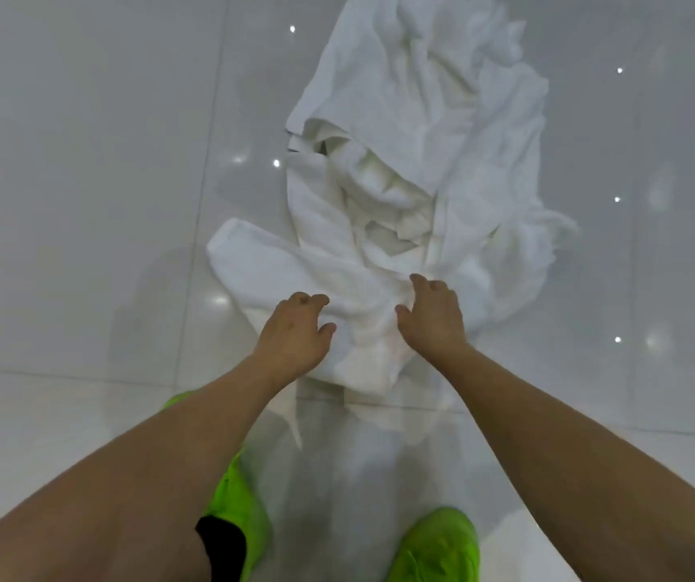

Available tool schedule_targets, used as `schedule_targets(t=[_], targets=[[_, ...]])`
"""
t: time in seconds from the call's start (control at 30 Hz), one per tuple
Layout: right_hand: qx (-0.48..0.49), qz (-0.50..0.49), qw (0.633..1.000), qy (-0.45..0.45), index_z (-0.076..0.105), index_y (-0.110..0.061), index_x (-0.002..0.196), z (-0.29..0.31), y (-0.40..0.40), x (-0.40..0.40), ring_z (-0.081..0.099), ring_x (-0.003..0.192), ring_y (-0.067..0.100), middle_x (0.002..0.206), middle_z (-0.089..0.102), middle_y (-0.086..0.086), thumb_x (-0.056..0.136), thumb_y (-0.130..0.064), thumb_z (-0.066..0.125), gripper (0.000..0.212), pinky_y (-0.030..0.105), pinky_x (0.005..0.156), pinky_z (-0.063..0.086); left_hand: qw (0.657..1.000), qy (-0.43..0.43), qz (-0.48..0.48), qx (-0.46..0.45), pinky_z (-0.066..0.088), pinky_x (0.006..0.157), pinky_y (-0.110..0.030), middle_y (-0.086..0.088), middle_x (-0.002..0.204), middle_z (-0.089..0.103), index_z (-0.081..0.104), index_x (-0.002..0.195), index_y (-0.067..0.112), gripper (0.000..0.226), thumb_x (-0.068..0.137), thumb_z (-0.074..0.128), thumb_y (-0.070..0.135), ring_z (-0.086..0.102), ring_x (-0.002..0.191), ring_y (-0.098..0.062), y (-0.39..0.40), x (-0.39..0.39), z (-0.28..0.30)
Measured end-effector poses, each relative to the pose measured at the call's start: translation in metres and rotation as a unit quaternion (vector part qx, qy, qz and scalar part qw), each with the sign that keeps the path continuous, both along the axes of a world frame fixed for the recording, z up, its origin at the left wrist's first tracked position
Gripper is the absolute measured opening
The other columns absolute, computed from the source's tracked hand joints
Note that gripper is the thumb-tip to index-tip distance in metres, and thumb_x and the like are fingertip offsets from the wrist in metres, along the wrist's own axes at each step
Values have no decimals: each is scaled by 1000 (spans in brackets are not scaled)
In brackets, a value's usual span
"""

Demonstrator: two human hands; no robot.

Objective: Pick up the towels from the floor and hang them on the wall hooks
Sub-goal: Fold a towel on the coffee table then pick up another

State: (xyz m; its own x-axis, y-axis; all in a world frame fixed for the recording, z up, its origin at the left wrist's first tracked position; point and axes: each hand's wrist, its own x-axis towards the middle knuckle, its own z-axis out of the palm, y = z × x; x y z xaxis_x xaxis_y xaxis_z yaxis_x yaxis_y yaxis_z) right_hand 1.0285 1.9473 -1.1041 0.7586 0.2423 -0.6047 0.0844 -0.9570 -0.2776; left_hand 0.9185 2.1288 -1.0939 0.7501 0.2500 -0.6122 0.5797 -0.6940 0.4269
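A heap of white towels [417, 170] is spread over the glossy pale floor [85, 182], running from the top edge of the view, where its far end is cut off, down to the near end between the two hands. How many towels make up the heap cannot be told: the folds overlap and the white cloth blends into the bright tiles, so single edges are hard to trace.

The left hand [295, 329] is laid at the near left edge of the heap, its fingers [316, 299] curled downward at the cloth; whether cloth is actually pinched beneath them cannot be seen. The right hand [431, 317] is pressed onto the near folds, its fingers [419, 281] bent into the towel and the fingertips hidden in the fabric, so a firm grip cannot be confirmed there either.

Both forearms are seen from above and are cut off by the lower corners. Two bright green shoes [438, 548] are partly seen at the bottom edge, the left one largely hidden behind the left forearm. Small points of reflected light are scattered over the tiles.
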Motion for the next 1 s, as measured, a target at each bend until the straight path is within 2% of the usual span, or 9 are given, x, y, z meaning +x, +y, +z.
schedule_targets(t=[0.1, 0.2, 0.4, 0.47, 0.57, 0.7, 0.8, 0.9, 1.0], targets=[[-1, 40, 997, -68, 41, -21, 144, -40, 8, 19, 45, 120, 35, 134, 51, 13, 94, -30, 57, 53, 43, 95, 41, 1000, -26, 5, 8, 40, 97, -33, -8, 135, 49, 47, 140, 20, 48, 95, 54, 35, 50, 120, -27, -1, 10, -37], [52, 26, 996, -70, 62, -19, 119, -54, 9, 18, 60, 97, 31, 102, 66, 10, 96, -27, 53, 26, 39, 82, 47, 999, -36, 0, 9, 36, 89, -26, -7, 133, 47, 45, 140, 23, 47, 96, 53, 36, 54, 113, -26, -7, 19, -47], [158, -105, 980, -61, 71, -18, 87, 33, 2, -9, 63, 71, 21, 74, 71, 1, 93, -34, 62, 19, 33, 68, 49, 1000, -20, -21, -8, 39, 91, -29, -8, 135, 46, 46, 141, 22, 49, 95, 54, 36, 56, 110, -26, -21, 17, 35], [169, -124, 976, -56, 68, -15, 79, 86, 0, -17, 60, 63, 22, 64, 66, 2, 93, -32, 63, 23, 33, 61, 47, 999, -10, -34, -14, 40, 91, -29, -8, 135, 46, 46, 141, 22, 49, 95, 54, 36, 56, 110, -26, -24, 11, 90], [192, -154, 969, -40, 69, -13, 86, 186, -5, -25, 61, 67, 22, 69, 67, 2, 95, -29, 60, 20, 34, 66, 50, 998, -9, -55, -8, 42, 94, -33, -8, 137, 44, 46, 141, 21, 49, 95, 55, 36, 56, 112, -27, -26, 6, 189], [224, -138, 961, -88, 70, -14, 89, 348, -16, -19, 57, 64, 14, 66, 63, -5, 96, -24, 59, 16, 30, 65, 46, 996, -46, -72, 15, 42, 93, -34, -11, 135, 47, 47, 140, 19, 49, 94, 57, 33, 56, 112, -30, -33, 21, 344], [254, -142, 947, -135, 69, -14, 87, 477, -34, -1, 60, 66, 16, 67, 65, -7, 97, -24, 57, 18, 36, 69, 52, 990, -97, -97, 29, 41, 92, -35, -13, 134, 48, 47, 140, 19, 49, 94, 56, 33, 54, 115, -33, -51, 47, 468], [283, -167, 928, -173, 70, -11, 95, 600, -61, 29, 67, 80, 27, 82, 72, 8, 97, -29, 56, 23, 43, 79, 55, 980, -156, -121, 39, 42, 91, -36, -11, 138, 46, 43, 143, 20, 51, 95, 55, 32, 55, 114, -32, -80, 85, 585], [318, -190, 902, -222, 74, -19, 103, 716, -105, 60, 67, 95, 16, 99, 74, 0, 94, -33, 61, 21, 29, 84, 52, 960, -227, -158, 44, 43, 91, -35, -7, 139, 45, 39, 144, 24, 52, 94, 54, 26, 54, 115, -30, -125, 130, 694]])
